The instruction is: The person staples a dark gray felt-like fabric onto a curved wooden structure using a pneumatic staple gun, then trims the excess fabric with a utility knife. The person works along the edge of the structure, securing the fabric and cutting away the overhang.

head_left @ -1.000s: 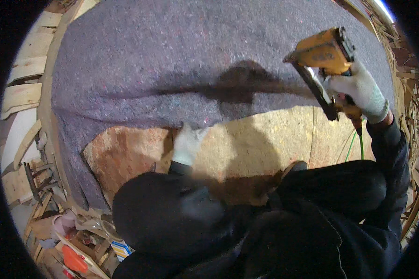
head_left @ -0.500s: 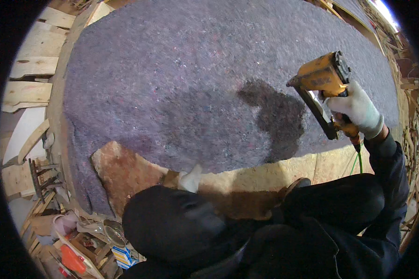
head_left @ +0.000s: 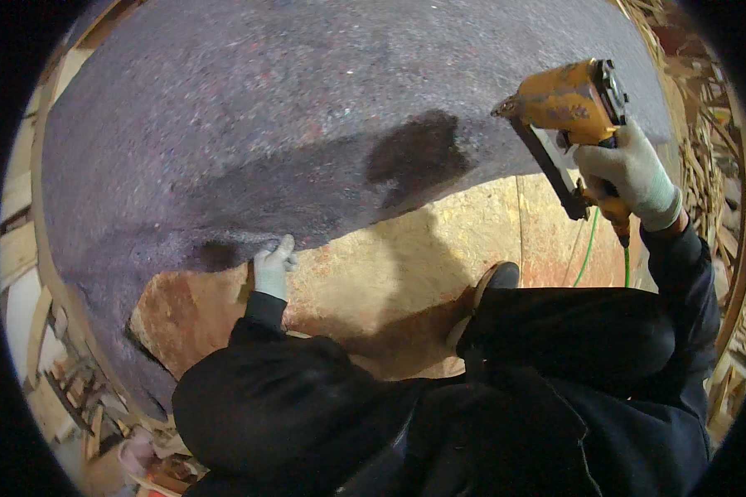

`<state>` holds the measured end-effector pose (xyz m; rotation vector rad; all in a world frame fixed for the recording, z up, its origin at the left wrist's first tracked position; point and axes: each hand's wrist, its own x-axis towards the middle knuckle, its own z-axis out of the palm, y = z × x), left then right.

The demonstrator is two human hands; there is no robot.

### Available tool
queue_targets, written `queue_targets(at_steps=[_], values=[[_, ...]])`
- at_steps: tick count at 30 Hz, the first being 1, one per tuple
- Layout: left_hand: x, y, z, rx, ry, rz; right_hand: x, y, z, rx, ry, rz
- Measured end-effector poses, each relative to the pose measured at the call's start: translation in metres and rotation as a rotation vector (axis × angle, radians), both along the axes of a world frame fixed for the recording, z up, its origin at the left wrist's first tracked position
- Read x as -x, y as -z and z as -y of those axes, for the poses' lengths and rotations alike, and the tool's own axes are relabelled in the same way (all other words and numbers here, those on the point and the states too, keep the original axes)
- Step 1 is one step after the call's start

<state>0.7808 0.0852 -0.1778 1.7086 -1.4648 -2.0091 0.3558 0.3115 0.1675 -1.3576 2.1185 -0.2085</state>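
My right hand (head_left: 634, 176), in a white glove, is wrapped round the grip of a yellow air nail gun (head_left: 568, 103). The gun is held up at the right, its nose pointing left above a purple-grey felt sheet (head_left: 249, 91). My left hand (head_left: 273, 269), gloved too, is closed at the near edge of the felt and pinches that edge; its fingertips are partly hidden. The felt lies over a wooden board (head_left: 365, 282), whose bare part shows along the near side.
A green air hose (head_left: 588, 248) hangs below the gun. My shoe (head_left: 497, 277) rests on the board. Timber pieces (head_left: 16, 253) line the left side, and scrap wood (head_left: 704, 149) is heaped at the right. Odds and ends lie at the lower left.
The near edge of the felt is drawn back farther from me, baring more board. My left hand now shows fully at that edge. The nail gun stays raised in my right hand.
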Motion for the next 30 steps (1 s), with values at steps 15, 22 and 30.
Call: queue_targets(at_steps=[15, 22, 30], values=[[0.076, 0.035, 0.134, 0.075, 0.521, 0.288, -0.017, 0.025, -0.042, -0.096, 0.910, 0.422], [0.082, 0.046, 0.156, 0.183, 0.473, 0.308, 0.003, 0.033, -0.028, -0.036, 0.828, 0.313], [0.085, 0.051, 0.161, 0.233, 0.502, 0.319, 0.019, 0.039, -0.016, -0.017, 0.760, 0.270]])
